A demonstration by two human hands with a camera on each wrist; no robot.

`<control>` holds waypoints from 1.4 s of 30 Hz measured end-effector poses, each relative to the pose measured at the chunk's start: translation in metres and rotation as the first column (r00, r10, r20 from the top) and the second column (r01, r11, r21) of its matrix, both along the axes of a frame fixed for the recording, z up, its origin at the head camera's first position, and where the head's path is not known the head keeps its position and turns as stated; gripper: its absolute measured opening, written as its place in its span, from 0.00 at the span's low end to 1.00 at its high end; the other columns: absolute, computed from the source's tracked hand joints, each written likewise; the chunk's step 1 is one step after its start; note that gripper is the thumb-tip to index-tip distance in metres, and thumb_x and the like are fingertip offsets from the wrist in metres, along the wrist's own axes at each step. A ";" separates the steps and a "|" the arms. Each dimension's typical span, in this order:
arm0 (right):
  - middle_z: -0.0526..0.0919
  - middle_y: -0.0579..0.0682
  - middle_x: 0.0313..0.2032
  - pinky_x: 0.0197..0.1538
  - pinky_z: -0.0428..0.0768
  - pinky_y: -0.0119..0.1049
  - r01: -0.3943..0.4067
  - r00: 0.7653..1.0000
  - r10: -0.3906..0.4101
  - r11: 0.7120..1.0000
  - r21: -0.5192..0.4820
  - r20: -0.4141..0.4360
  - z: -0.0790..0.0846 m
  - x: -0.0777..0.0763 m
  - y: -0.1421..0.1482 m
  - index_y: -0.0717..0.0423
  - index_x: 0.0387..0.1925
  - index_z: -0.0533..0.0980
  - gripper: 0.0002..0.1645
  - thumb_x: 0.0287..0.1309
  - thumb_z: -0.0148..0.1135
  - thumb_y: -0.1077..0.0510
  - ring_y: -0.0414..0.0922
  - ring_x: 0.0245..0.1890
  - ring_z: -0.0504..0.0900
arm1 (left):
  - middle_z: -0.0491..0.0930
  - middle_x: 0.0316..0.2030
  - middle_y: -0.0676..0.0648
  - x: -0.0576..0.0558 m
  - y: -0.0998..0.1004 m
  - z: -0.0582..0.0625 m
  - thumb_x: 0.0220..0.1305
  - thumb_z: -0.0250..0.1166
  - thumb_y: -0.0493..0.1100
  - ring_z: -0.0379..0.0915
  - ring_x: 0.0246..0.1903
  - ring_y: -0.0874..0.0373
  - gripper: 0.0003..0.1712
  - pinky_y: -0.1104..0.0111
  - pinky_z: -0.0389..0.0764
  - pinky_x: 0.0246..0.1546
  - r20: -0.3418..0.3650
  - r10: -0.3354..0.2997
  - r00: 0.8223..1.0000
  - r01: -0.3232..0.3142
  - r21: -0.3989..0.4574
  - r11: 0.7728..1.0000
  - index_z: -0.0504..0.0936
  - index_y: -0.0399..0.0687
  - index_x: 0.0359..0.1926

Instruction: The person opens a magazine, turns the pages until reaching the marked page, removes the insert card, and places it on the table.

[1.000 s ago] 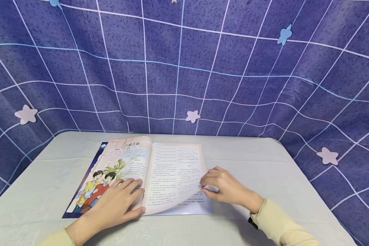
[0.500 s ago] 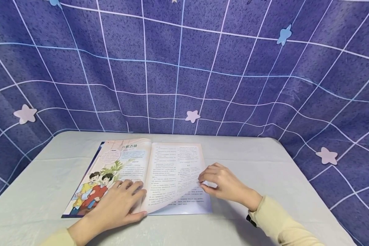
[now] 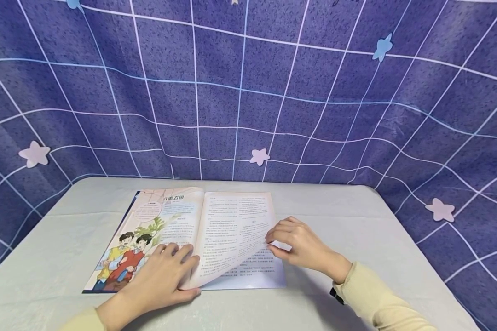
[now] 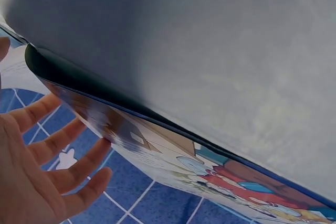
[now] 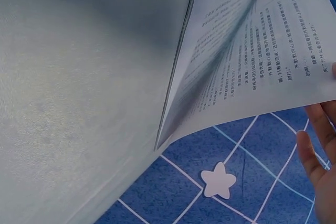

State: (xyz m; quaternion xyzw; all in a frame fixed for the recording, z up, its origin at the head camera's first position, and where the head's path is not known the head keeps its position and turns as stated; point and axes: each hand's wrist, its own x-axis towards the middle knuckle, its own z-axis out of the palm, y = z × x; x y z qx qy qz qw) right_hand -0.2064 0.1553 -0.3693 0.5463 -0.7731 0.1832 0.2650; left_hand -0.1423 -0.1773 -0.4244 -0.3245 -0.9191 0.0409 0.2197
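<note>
An open magazine lies on the table, its left page showing two cartoon figures and its right side columns of print. My left hand rests on the lower part of the left page beside the spine, fingers spread and slightly bent; the left wrist view shows its fingertips against the picture page. With thumb and fingers, my right hand pinches the outer edge of a right-hand page. That page's lower corner curls up, baring part of the printed page below. In the right wrist view the lifted page reaches the fingers.
A pale cloth covers the table around the magazine. Behind it hangs a blue-purple curtain with a grid and star shapes. A small black object shows at the right sleeve cuff.
My right hand has shifted slightly left and up, and the page curls further off the one below. My left hand has slid a little to the right; the left page lies flatter and further left.
</note>
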 end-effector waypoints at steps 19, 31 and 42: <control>0.84 0.41 0.31 0.43 0.75 0.33 0.005 1.000 -0.005 1.000 -0.015 0.006 0.001 0.001 0.000 0.50 0.29 0.80 0.05 0.46 0.65 0.58 0.36 0.34 0.80 | 0.72 0.41 0.49 0.002 0.004 -0.001 0.45 0.55 0.74 0.70 0.35 0.48 0.32 0.54 0.70 0.36 -0.026 0.024 0.999 -0.024 -0.008 1.000 0.75 0.56 0.39; 0.84 0.42 0.33 0.44 0.74 0.34 0.027 1.000 -0.027 0.999 -0.023 0.011 0.001 0.003 0.002 0.53 0.32 0.80 0.08 0.46 0.65 0.58 0.38 0.36 0.80 | 0.75 0.42 0.50 -0.001 0.001 0.000 0.48 0.55 0.72 0.72 0.36 0.51 0.31 0.57 0.73 0.33 -0.013 0.014 1.000 -0.014 -0.010 1.000 0.76 0.58 0.45; 0.82 0.46 0.44 0.51 0.73 0.35 0.090 0.996 -0.089 0.995 -0.052 0.030 0.004 0.004 0.005 0.53 0.45 0.77 0.18 0.49 0.63 0.57 0.41 0.46 0.78 | 0.76 0.43 0.50 -0.003 -0.002 -0.001 0.50 0.55 0.70 0.72 0.37 0.52 0.33 0.58 0.74 0.35 -0.015 -0.009 1.000 0.009 -0.005 1.000 0.74 0.58 0.52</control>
